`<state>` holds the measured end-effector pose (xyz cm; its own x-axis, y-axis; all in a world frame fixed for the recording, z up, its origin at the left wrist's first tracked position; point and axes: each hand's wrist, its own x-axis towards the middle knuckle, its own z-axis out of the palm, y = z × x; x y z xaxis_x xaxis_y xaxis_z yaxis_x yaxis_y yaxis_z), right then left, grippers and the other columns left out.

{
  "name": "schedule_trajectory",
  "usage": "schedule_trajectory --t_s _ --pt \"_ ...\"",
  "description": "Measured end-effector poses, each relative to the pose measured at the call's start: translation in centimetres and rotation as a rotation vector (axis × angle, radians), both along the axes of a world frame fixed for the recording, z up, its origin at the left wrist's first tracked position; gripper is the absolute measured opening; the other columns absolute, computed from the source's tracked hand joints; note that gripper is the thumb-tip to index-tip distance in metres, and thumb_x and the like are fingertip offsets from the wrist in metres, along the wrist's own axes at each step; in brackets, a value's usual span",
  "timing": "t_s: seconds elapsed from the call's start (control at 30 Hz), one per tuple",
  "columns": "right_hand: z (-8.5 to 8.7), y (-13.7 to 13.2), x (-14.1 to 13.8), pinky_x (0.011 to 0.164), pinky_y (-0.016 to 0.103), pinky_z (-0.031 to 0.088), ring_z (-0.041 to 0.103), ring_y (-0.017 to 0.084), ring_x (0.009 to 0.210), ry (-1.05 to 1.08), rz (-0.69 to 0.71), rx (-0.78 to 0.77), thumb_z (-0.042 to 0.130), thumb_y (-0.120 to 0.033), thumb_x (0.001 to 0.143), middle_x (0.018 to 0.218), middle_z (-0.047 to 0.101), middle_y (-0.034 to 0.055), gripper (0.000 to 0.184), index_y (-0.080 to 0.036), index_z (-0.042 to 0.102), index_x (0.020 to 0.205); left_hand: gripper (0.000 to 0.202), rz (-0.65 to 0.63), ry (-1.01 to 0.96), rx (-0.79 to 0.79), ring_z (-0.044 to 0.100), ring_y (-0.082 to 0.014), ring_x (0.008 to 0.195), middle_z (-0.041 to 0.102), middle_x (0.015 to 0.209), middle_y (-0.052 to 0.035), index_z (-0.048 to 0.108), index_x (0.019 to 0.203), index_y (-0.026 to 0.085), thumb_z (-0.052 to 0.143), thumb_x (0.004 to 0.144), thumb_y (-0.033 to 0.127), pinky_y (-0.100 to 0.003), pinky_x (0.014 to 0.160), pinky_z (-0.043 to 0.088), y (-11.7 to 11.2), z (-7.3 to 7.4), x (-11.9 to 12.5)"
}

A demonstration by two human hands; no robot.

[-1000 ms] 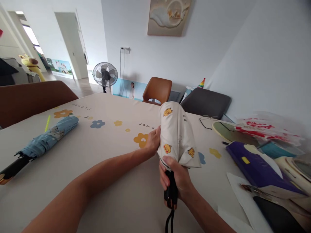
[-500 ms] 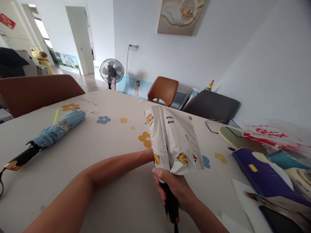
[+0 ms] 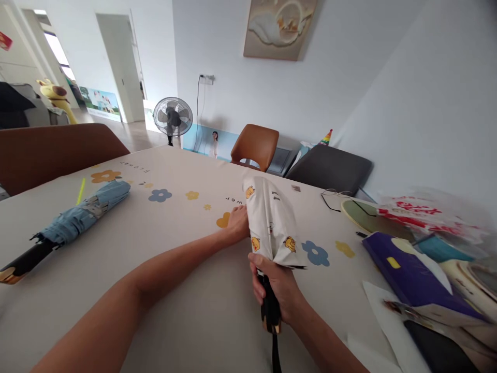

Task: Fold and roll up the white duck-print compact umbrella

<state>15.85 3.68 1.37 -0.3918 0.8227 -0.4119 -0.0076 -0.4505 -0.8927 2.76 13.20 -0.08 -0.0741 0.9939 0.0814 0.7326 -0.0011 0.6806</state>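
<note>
A folded white umbrella (image 3: pixel 271 223) with yellow duck prints stands tilted in front of me over the table. My right hand (image 3: pixel 277 282) is wrapped around it where the loose cloth meets the black handle (image 3: pixel 269 305). The handle has a gold end, and a black strap hangs from it. My left hand (image 3: pixel 238 223) reaches to the left edge of the canopy and curls behind it; its fingertips are hidden by the cloth. To the left lies a furled light blue umbrella (image 3: pixel 87 215) with a black and gold handle, apart from both hands.
On the table's right side are glasses (image 3: pixel 337 199), a green round mat (image 3: pixel 363 216), a purple pack (image 3: pixel 404 269), a red and white plastic bag (image 3: pixel 423 210) and a black phone-like slab (image 3: pixel 437 347). A yellow-green strip (image 3: pixel 81 191) lies behind the blue umbrella. Chairs (image 3: pixel 256 144) surround the table.
The white canopy has become narrower, its right side drawn in and turned away. My left hand has come into view at its left edge. My right hand keeps its grip. The view shifted slightly.
</note>
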Motion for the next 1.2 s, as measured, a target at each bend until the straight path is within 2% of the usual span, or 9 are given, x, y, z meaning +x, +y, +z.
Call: schedule_trajectory --t_s 0.13,0.33,0.47,0.57,0.63,0.7,0.93,1.1,1.2 --pt "-1.0 1.5 0.3 0.031 0.018 0.030 0.032 0.005 0.029 0.099 -0.219 -0.098 0.062 -0.041 0.069 0.039 0.039 -0.0087 0.030 -0.018 0.044 0.062 0.021 0.106 -0.156 0.031 0.052 -0.0230 0.105 0.059 0.105 -0.0083 0.056 0.095 0.020 0.039 0.083 0.014 -0.040 0.088 0.040 2.5 -1.7 -0.2" --pt "-1.7 1.9 0.2 0.033 0.019 0.036 0.037 0.004 0.034 0.168 -0.288 -0.234 0.067 -0.039 0.067 0.056 0.048 -0.0070 0.030 -0.019 0.046 0.071 0.019 0.047 -0.455 -0.019 0.059 -0.0154 0.084 0.062 0.099 -0.0052 0.051 0.093 0.020 0.034 0.084 0.025 -0.031 0.076 0.047 2.7 -2.2 0.5" --pt "-2.2 1.1 -0.1 0.034 0.021 0.036 0.039 0.007 0.032 0.081 -0.244 -0.145 0.059 -0.045 0.072 0.043 0.044 -0.0070 0.031 -0.018 0.045 0.065 0.036 -0.086 -0.769 -0.228 0.061 -0.0154 0.073 0.061 0.101 -0.0110 0.051 0.096 0.016 0.035 0.084 0.046 -0.029 0.066 0.049 1.8 -1.0 1.6" --pt "-2.2 0.3 -0.3 0.035 0.021 0.037 0.044 0.009 0.032 -0.059 -0.249 0.034 0.054 -0.045 0.075 0.036 0.044 -0.0048 0.032 -0.018 0.044 0.059 0.047 -0.254 -1.119 -0.383 0.061 -0.0173 0.080 0.060 0.106 -0.0107 0.051 0.105 0.017 0.039 0.081 0.055 -0.031 0.072 0.048 1.0 0.7 1.9" --pt "-2.1 0.0 -0.5 0.036 0.021 0.037 0.044 0.009 0.032 -0.120 -0.239 0.137 0.053 -0.043 0.075 0.035 0.046 -0.0038 0.033 -0.019 0.042 0.055 0.054 -0.366 -1.249 -0.415 0.061 -0.0205 0.087 0.061 0.106 -0.0093 0.052 0.109 0.019 0.035 0.079 0.061 -0.033 0.077 0.047 0.7 1.7 1.8" --pt "-1.9 -0.3 -0.7 0.034 0.021 0.036 0.043 0.009 0.030 -0.110 -0.186 0.133 0.052 -0.042 0.075 0.034 0.044 -0.0044 0.032 -0.019 0.041 0.056 0.064 -0.379 -1.322 -0.446 0.060 -0.0250 0.092 0.063 0.105 -0.0097 0.054 0.109 0.019 0.030 0.076 0.069 -0.037 0.080 0.046 0.7 2.2 1.6" --pt "-1.4 -1.2 -1.2 0.034 0.019 0.035 0.037 0.008 0.027 0.081 -0.028 -0.219 0.045 -0.041 0.077 0.032 0.040 -0.0081 0.026 -0.019 0.041 0.063 0.067 -0.215 -1.445 -0.521 0.061 -0.0274 0.093 0.065 0.100 -0.0112 0.055 0.110 0.016 0.038 0.072 0.069 -0.040 0.086 0.045 1.2 -0.3 0.9" --pt "-2.0 -2.3 -1.7 0.033 0.019 0.034 0.041 0.009 0.029 -0.005 -0.050 -0.093 0.046 -0.038 0.077 0.034 0.044 -0.0060 0.025 -0.019 0.040 0.061 0.080 -0.324 -1.353 -0.538 0.058 -0.0287 0.099 0.063 0.105 -0.0123 0.055 0.110 0.016 0.035 0.065 0.079 -0.040 0.086 0.045 1.3 -0.1 1.4" --pt "-2.0 -1.8 -1.8 0.033 0.019 0.034 0.041 0.009 0.029 -0.046 -0.180 -0.020 0.046 -0.035 0.078 0.034 0.043 -0.0058 0.025 -0.019 0.040 0.060 0.069 -0.158 -1.083 -0.327 0.051 -0.0263 0.111 0.055 0.120 -0.0109 0.049 0.117 0.019 0.043 0.071 0.070 -0.035 0.089 0.042 1.9 -0.1 1.5"
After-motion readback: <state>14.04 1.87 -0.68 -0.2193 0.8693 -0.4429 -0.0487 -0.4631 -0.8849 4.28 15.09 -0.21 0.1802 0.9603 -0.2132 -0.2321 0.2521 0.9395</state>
